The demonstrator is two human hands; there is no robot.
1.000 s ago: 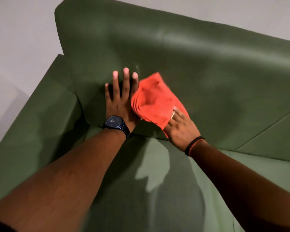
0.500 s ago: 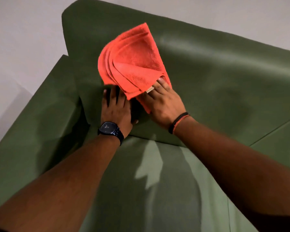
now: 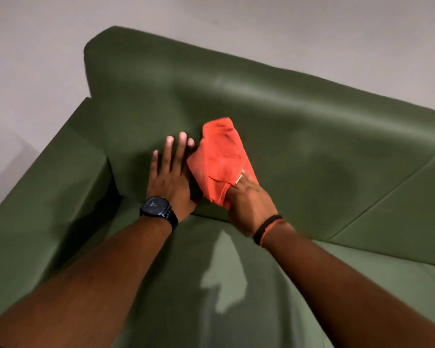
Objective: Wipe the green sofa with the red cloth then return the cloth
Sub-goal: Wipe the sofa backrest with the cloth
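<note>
The green sofa fills the view, its backrest sloping up toward the wall. A folded red cloth lies pressed against the lower backrest. My right hand grips the cloth's lower end, fingers tucked into its folds. My left hand, wearing a dark watch, rests flat on the backrest just left of the cloth, fingers spread and touching its edge.
The sofa's left armrest stands close to my left arm. A seam divides the backrest cushions to the right. The seat cushion lies below my arms. A pale wall rises behind the sofa.
The cloth rose high up the backrest half a second ago and has come back down to the lower backrest beside my left hand. The left hand has stayed planted.
</note>
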